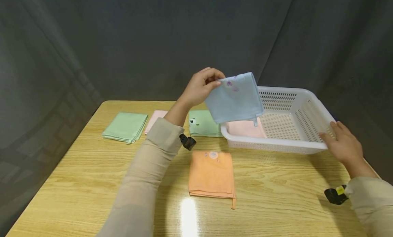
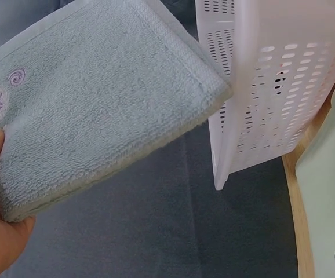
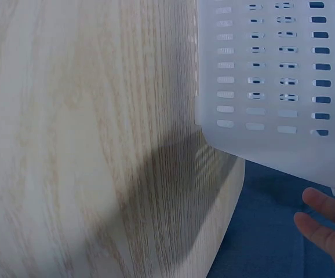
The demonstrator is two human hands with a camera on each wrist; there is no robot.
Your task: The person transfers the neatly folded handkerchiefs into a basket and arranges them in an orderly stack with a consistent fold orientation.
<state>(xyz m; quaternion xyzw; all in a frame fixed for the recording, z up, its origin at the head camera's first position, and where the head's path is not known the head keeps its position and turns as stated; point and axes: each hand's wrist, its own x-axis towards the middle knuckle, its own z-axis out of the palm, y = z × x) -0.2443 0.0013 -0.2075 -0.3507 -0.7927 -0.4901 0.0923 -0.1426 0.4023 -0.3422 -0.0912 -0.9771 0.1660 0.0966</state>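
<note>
The left hand (image 1: 204, 86) is pinching the folded blue towel (image 1: 234, 100) at one edge between thumb and fingers; the towel is hanging above the left end of the white basket (image 1: 285, 147). The right hand (image 1: 344, 143) is gripping the basket rim at its near right corner. Inside the basket, a pink towel (image 1: 247, 129) is lying at the left end. An orange towel (image 1: 212, 175) is resting on the worktop (image 1: 92, 175), nearer the person.

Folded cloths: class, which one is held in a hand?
The light blue cloth, pinched by the left hand; the orange cloth, two green cloths and two pink cloths have no hand on them.
</note>
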